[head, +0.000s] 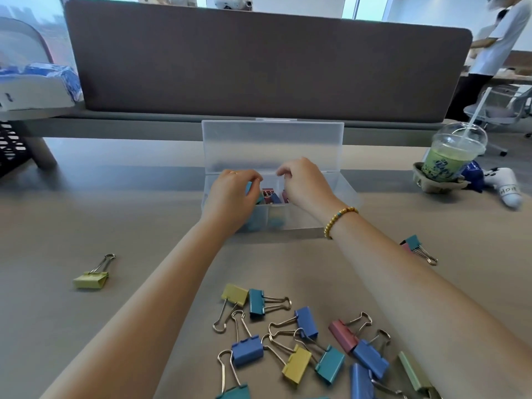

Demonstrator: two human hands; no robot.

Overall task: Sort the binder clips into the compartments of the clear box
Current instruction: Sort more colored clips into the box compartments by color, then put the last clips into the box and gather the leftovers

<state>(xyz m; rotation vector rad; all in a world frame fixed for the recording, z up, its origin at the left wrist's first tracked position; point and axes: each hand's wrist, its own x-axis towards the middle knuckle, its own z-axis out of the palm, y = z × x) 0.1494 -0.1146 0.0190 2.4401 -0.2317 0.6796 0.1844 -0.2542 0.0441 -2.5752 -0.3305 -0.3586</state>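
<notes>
Fingers of both hands curled inside clear box (pixel 331 180) at 12 o'clock: left hand (pixel 233 194) gripped teal clip (pixel 250 188), right hand (pixel 305 184) grasp unclear. Loose binder clips (pixel 302 341) lay at 6 o'clock.

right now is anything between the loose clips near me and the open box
Only the person's own forearms cross that stretch of table. The pile of clips lies at the near edge, the box sits further back with its lid up, and both hands, left and right, are over its compartments.
</notes>
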